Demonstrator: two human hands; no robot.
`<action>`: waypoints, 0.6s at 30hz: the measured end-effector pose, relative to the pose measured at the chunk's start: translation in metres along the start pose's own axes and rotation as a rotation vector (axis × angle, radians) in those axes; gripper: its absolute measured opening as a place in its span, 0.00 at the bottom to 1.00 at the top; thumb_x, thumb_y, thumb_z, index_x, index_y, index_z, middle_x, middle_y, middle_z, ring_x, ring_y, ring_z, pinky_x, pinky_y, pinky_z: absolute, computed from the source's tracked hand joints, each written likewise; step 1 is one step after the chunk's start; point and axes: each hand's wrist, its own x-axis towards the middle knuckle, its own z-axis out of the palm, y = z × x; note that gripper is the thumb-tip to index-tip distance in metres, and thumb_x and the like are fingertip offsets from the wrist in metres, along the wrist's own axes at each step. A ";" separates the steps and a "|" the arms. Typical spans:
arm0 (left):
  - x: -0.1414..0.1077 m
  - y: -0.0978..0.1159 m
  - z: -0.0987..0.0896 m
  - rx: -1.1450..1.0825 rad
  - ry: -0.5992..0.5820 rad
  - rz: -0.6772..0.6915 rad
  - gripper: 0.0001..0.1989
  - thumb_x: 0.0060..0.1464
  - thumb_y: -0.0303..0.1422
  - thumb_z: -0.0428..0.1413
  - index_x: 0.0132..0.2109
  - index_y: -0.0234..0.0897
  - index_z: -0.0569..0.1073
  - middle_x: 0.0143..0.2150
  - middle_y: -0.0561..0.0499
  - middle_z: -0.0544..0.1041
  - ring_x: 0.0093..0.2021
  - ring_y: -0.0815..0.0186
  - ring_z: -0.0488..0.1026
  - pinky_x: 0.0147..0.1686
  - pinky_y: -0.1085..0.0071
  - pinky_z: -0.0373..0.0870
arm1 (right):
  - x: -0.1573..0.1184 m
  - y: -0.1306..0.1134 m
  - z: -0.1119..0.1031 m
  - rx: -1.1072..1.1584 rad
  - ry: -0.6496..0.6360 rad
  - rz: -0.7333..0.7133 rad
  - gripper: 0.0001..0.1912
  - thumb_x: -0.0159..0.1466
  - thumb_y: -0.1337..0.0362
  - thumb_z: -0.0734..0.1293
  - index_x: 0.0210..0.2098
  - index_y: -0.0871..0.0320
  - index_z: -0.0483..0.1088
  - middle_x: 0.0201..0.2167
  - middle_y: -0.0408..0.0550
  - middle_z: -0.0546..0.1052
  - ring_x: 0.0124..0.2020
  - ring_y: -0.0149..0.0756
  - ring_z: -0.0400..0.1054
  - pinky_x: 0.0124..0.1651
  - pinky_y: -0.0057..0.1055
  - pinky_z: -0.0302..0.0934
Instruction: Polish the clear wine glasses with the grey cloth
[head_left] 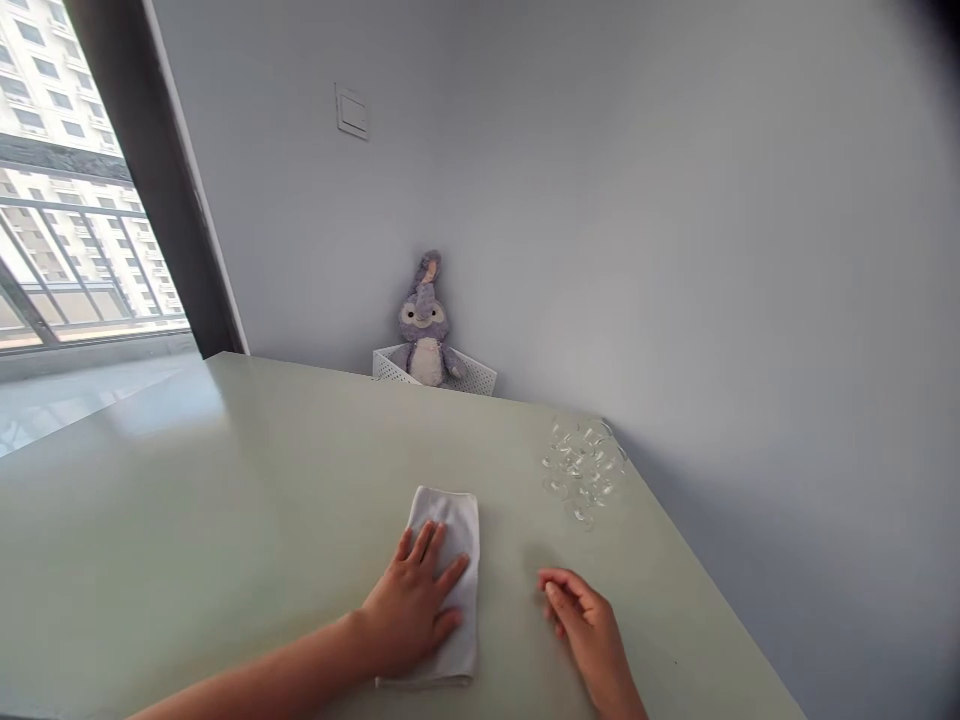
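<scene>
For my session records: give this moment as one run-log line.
left hand: flat on white cloth | right hand: curled beside cloth | nearby: heap of clear pieces

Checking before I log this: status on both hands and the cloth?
Left hand flat on folded white cloth. Right hand loosely curled, off the cloth, to its right. Clump of clear pieces farther along the tabletop, beyond the right hand.

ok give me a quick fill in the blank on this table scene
The left hand lies palm ____ on a folded white cloth.
The right hand is curled, to the ____ of the cloth.
The window is to the ____ of the plush rabbit.

Missing words: down; right; left
</scene>
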 end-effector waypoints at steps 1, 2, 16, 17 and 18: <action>0.007 0.008 -0.003 0.001 -0.019 -0.048 0.31 0.51 0.50 0.46 0.60 0.45 0.58 0.63 0.39 0.52 0.61 0.43 0.49 0.52 0.45 0.51 | 0.006 0.000 -0.009 0.029 0.077 0.016 0.18 0.56 0.53 0.63 0.36 0.60 0.71 0.32 0.50 0.74 0.24 0.32 0.65 0.24 0.26 0.60; 0.013 0.013 -0.006 0.007 -0.037 -0.101 0.30 0.50 0.50 0.48 0.58 0.44 0.61 0.61 0.37 0.55 0.58 0.42 0.53 0.48 0.46 0.56 | 0.013 0.001 -0.019 0.055 0.157 0.028 0.18 0.55 0.53 0.63 0.38 0.60 0.70 0.35 0.51 0.74 0.24 0.32 0.65 0.24 0.26 0.59; -0.003 -0.026 -0.037 -0.157 -0.137 -0.198 0.20 0.54 0.47 0.43 0.31 0.43 0.75 0.22 0.46 0.71 0.27 0.60 0.71 0.30 0.64 0.64 | 0.113 0.039 -0.045 -0.133 0.324 0.068 0.27 0.49 0.53 0.64 0.45 0.61 0.66 0.41 0.53 0.73 0.25 0.33 0.67 0.23 0.28 0.58; -0.001 -0.026 -0.042 -0.160 -0.140 -0.181 0.20 0.54 0.47 0.42 0.31 0.42 0.75 0.23 0.47 0.72 0.27 0.61 0.71 0.31 0.65 0.64 | 0.116 0.040 -0.040 -0.129 0.319 0.054 0.26 0.49 0.53 0.64 0.44 0.61 0.66 0.40 0.53 0.73 0.24 0.33 0.68 0.25 0.29 0.60; 0.002 -0.027 -0.047 -0.171 -0.137 -0.165 0.20 0.54 0.46 0.42 0.33 0.42 0.74 0.24 0.48 0.72 0.28 0.62 0.71 0.31 0.66 0.64 | 0.117 0.041 -0.032 -0.123 0.310 0.037 0.25 0.49 0.54 0.63 0.43 0.62 0.67 0.39 0.53 0.74 0.24 0.33 0.68 0.27 0.30 0.61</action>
